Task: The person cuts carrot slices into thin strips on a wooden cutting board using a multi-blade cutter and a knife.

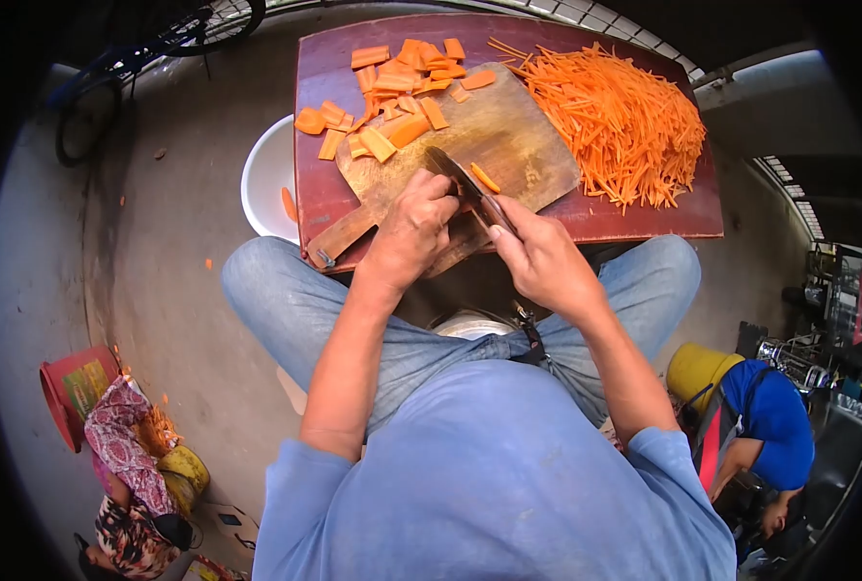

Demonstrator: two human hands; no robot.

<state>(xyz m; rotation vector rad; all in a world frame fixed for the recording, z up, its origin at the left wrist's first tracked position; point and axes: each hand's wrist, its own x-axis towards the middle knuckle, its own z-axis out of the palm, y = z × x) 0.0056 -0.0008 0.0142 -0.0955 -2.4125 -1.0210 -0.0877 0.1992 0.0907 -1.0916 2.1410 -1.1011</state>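
Note:
My right hand (542, 254) is closed around the handle of a knife (460, 176), whose dark blade points up and left over a worn wooden cutting board (528, 145). Close beside the blade, my left hand (413, 228) has its fingers curled down at the board's near edge; what they hold, if anything, is hidden. A thin carrot strip (485, 178) lies just right of the blade. Flat carrot pieces (397, 77) are heaped at the board's far left, spilling onto the table. To the right rises a large pile of carrot sticks (624, 126).
The dark red table (634, 225) stands before my knees. A white bowl (264, 189) with a carrot piece sits below its left edge. Behind left are a red bucket (58, 402) and a person; behind right, a yellow bucket (697, 373) and a person in blue. A bicycle (87, 121) stands far left.

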